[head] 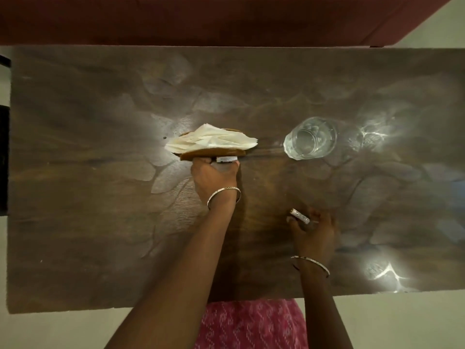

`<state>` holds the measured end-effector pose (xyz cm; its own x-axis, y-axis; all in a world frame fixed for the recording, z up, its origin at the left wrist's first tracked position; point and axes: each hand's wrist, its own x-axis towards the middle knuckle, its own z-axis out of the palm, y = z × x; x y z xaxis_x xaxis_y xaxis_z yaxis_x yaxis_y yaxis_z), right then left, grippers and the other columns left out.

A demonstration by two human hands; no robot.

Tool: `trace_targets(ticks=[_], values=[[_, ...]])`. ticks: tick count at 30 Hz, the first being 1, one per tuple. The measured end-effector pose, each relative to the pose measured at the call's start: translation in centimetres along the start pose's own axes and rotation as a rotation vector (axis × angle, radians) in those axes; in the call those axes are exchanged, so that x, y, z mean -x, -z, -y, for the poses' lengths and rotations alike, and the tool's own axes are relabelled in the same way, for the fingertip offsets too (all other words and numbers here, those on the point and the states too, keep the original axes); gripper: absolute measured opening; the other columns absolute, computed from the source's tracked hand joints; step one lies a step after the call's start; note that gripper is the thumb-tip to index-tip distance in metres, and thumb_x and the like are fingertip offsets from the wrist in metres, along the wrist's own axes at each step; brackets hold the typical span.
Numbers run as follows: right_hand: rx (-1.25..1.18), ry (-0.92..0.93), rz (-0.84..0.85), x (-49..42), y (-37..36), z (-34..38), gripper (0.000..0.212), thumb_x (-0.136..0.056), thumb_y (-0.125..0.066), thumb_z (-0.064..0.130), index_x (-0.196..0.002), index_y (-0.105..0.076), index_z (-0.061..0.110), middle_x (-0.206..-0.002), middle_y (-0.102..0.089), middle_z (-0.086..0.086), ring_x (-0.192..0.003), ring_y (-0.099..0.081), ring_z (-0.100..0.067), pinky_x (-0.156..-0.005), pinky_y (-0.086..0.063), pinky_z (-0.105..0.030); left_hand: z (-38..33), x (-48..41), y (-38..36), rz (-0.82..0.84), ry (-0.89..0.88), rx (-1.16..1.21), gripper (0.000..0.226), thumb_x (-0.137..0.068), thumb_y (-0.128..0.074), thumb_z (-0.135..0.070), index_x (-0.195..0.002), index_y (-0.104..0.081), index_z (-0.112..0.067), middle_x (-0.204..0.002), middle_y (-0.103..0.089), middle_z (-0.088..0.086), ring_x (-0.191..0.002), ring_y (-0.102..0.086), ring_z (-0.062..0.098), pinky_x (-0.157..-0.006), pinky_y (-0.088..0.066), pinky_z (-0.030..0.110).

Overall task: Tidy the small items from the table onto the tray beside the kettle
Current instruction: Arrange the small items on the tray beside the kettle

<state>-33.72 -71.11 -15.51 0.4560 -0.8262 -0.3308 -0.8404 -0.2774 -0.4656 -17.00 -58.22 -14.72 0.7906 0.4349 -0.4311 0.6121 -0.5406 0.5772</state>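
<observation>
- A clear glass (pixel 310 137) stood upright on the dark wooden table (pixel 88 222).
- Left of the glass, as the camera saw it, and apart from it, was a wooden napkin holder (pixel 191 155) with white paper napkins (pixel 214 141) lying over it.
- The left hand (pixel 214 175) was on the near side of that holder, its fingers curled round a small white-labelled item (pixel 226 159) that touched the holder's near edge. Whether it also gripped the holder could not be told.
- Nearer the person than the glass, well apart from it, the right hand (pixel 314 233) pinched a second small item (pixel 299 215) in its fingertips, just above the tabletop.
- Each wrist wore a thin metal bangle (pixel 224 195).
- Beyond the glass, past the table's far edge, ran a dark red sofa (pixel 226 18).
</observation>
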Motion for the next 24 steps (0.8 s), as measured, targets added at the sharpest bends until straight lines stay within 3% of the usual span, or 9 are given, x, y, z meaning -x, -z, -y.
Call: trace_targets(ticks=[3, 5, 12, 17, 21, 24], values=[[0.012, 0.054, 0.068, -0.1, -0.1, -0.8, 0.052, -0.061, -0.091, 0.016, -0.107, -0.067, 0.012, -0.108, -0.064, -0.014, -0.109, -0.053, -0.033, -0.085, -0.032, -0.021, -0.4, 0.6, -1.0, -0.067, 0.018, -0.037, 0.069, -0.057, -0.088, -0.046, -0.106, -0.054, -0.013, -0.11, -0.06, 0.006, -0.1, -0.061, 0.027, -0.077, -0.047, 0.035], [-0.001, 0.091, 0.063, -0.5, -0.2, -0.9, 0.049, -0.062, -0.09, 0.013, -0.106, -0.068, 0.013, -0.108, -0.062, -0.012, -0.106, -0.054, -0.03, -0.08, -0.028, -0.015, -0.5, 0.7, -1.5, -0.083, 0.013, -0.083, 0.074, -0.057, -0.087, -0.049, -0.109, -0.052, -0.011, -0.113, -0.058, 0.007, -0.104, -0.059, 0.028, -0.081, -0.048, 0.038], [-0.033, 0.126, 0.061, -0.9, -0.5, -0.6, 0.025, -0.069, -0.087, 0.014, -0.09, -0.073, 0.017, -0.096, -0.059, -0.007, -0.096, -0.056, -0.032, -0.078, -0.042, -0.029, -0.2, 0.5, -2.1, -0.11, 0.029, -0.098, 0.073, -0.061, -0.083, -0.052, -0.111, -0.052, -0.008, -0.114, -0.059, 0.009, -0.105, -0.059, 0.032, -0.08, -0.049, 0.042], [-0.067, 0.166, 0.064, -0.2, -0.4, 0.3, 0.018, -0.078, -0.082, 0.016, -0.09, -0.07, 0.016, -0.095, -0.064, -0.001, -0.094, -0.056, -0.026, -0.075, -0.041, -0.03, 1.4, 0.9, -1.0, -0.057, -0.064, 0.027, 0.057, -0.06, -0.085, -0.044, -0.098, -0.054, -0.014, -0.092, -0.062, 0.001, -0.085, -0.062, 0.02, -0.076, -0.054, 0.042], [-0.181, 0.182, 0.148, 1.2, -1.0, 2.5, 0.017, -0.083, -0.076, 0.021, -0.091, -0.064, 0.029, -0.09, -0.069, 0.014, -0.087, -0.065, -0.017, -0.075, -0.054, -0.038, 3.6, 1.9, 1.6, 0.144, -0.013, 0.369, 0.055, -0.066, -0.088, -0.021, -0.104, -0.049, -0.02, -0.09, -0.067, 0.003, -0.074, -0.071, 0.018, -0.068, -0.061, 0.043], [-0.304, 0.194, 0.222, 2.5, -1.7, 4.8, 0.017, -0.085, -0.075, 0.018, -0.096, -0.067, 0.028, -0.09, -0.071, 0.016, -0.084, -0.067, -0.002, -0.076, -0.054, -0.024, 4.4, 2.5, 4.7, 0.308, 0.063, 0.645, 0.051, -0.074, -0.078, 0.005, -0.111, -0.049, -0.015, -0.097, -0.07, 0.015, -0.081, -0.073, 0.022, -0.067, -0.06, 0.038]])
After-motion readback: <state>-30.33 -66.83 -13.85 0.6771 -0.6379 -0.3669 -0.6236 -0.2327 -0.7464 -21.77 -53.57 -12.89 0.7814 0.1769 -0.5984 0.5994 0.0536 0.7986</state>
